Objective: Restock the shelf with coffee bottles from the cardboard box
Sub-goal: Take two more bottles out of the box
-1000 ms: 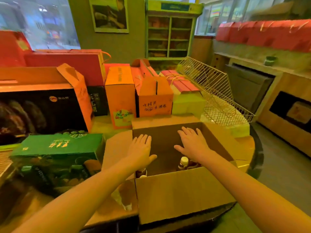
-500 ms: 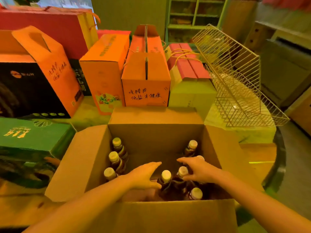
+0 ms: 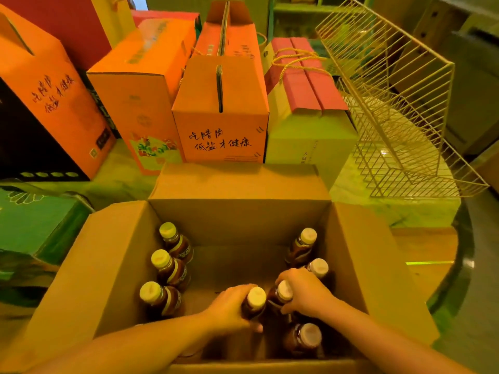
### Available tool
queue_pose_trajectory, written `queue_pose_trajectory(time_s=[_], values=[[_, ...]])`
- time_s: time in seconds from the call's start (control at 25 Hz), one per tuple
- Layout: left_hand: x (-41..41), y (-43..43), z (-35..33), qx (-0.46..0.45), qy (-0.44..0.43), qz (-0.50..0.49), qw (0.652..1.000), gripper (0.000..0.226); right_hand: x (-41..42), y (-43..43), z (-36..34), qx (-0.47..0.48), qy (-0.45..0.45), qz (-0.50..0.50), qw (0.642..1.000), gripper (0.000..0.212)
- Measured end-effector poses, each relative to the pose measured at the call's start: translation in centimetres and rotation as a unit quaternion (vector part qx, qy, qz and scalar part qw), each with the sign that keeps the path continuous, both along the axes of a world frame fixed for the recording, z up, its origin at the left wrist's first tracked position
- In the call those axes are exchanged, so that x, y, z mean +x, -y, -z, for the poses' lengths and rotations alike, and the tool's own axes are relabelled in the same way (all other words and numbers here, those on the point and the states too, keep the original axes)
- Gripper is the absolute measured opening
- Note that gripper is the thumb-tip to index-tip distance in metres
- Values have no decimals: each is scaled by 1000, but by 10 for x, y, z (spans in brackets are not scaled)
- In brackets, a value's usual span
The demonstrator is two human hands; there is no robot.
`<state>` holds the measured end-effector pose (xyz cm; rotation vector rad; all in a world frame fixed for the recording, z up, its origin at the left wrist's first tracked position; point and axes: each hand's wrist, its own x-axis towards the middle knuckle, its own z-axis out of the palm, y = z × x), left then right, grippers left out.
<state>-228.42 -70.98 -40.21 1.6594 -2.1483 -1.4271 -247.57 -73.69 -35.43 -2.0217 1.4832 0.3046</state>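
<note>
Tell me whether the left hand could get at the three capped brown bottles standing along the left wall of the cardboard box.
Probably yes. The left hand is wrapped around a middle bottle, but the box floor between it and the three left-side bottles is bare, and the open cardboard box leaves their caps clear from above.

Boxes [image 3: 220, 109], wire rack [image 3: 399, 103] on table [image 3: 391, 209]

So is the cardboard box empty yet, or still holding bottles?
Not empty. The cardboard box is open and shows eight capped bottles: three along its left wall, five on the right, two of those gripped by the hands.
</note>
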Motion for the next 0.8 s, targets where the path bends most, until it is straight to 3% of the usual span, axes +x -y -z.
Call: queue_pose_trajectory(time_s=[0.16, 0.28, 0.48, 0.64, 0.8], values=[[2, 1, 7, -12, -17, -22, 1000, 55, 5, 4, -3, -13, -17, -44, 999, 50], [10, 3, 6, -17, -29, -34, 999, 54, 9, 5, -2, -64, 23, -60, 996, 36], [32, 7, -17, -46, -37, -51, 997, 56, 13, 1, -6, -71, 202, -6, 977, 30], [51, 8, -59, -92, -67, -82, 990, 51, 14, -1, -29, -17, 386, 92, 918, 31], [56, 12, -112, -120, -146, -106, 976, 42, 19, -1, -67, -16, 478, 125, 869, 30]])
